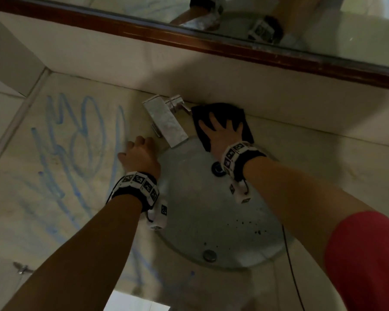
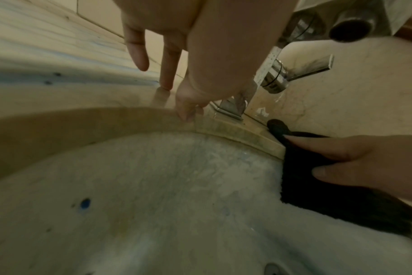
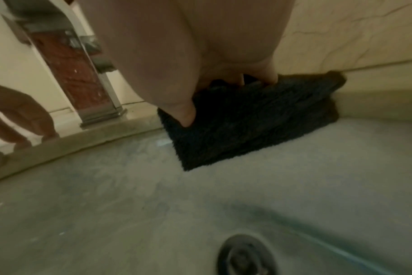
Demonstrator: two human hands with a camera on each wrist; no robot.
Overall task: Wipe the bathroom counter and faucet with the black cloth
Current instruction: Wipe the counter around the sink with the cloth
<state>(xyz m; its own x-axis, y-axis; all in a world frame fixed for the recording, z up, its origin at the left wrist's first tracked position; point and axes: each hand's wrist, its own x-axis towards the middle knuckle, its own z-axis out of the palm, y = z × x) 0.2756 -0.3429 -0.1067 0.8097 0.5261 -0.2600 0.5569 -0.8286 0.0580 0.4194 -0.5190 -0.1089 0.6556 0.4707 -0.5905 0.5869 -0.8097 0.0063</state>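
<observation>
Dim light. Pale cream marble wall behind the basin; dark brown wood-framed mirror above it. Pale tiled side wall at left.

I see the faucet as polished metal, mirror-bright but spotted dull along its flat spout. The black cloth under my right hand looks like shaggy, matt terry. The counter reads as smooth pale stone with a soft sheen, the sink as glazed ceramic gone chalky, the mirror frame as glossy dark wood.
</observation>
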